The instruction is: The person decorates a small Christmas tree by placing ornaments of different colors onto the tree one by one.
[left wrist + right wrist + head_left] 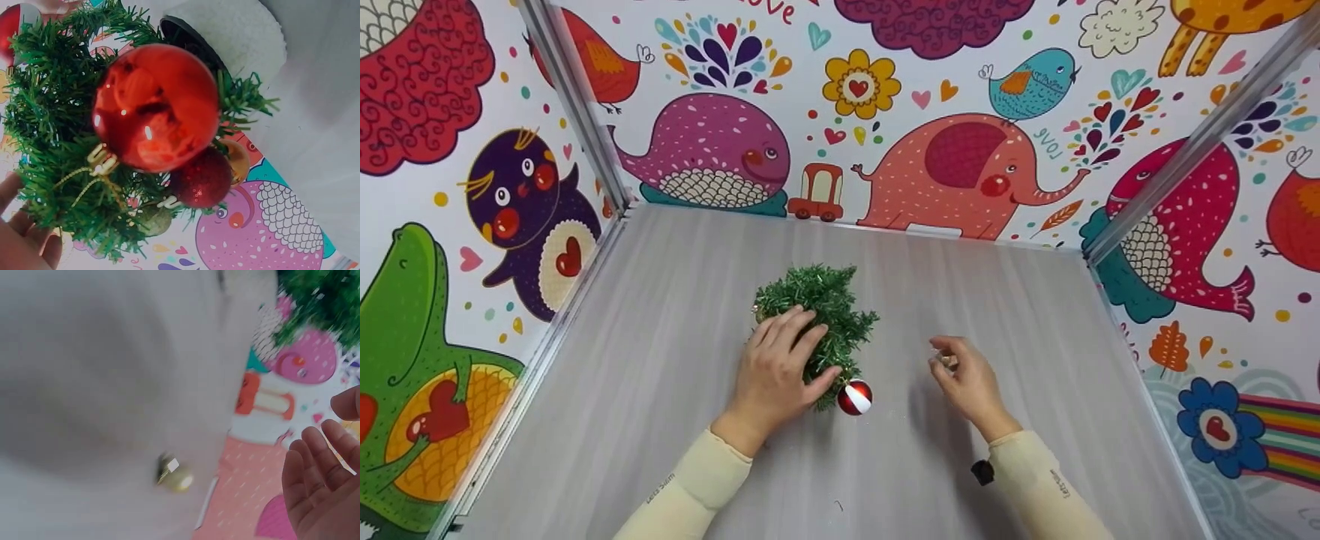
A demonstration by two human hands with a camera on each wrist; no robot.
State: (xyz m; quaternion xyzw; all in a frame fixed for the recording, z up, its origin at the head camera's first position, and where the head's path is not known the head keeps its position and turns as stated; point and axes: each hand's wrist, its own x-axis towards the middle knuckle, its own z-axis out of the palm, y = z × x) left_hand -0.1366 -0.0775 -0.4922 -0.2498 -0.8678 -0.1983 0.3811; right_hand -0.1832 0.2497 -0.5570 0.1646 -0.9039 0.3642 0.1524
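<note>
A small artificial Christmas tree (851, 330) stands on the table, hung with baubles. My left hand (776, 364) holds its near left side, fingers and thumb spread over the green branches. Below the thumb hangs a red-and-white bauble (855, 397). From the left wrist, a large shiny red bauble (157, 107), a dark red glittery bauble (202, 177) and a gold bauble (236, 162) show on the tree. My right hand (971, 386) hovers to the right, fingers loosely spread. Beneath it, apart from the fingers, is a small gold bauble (180, 479), blurred.
The grey wood-grain table (675, 300) is bordered by metal rails (555, 315) and printed cartoon walls (922, 187). The tree's white base with a black rim (242, 39) shows from the left wrist. A small black object (982, 472) is at the right cuff.
</note>
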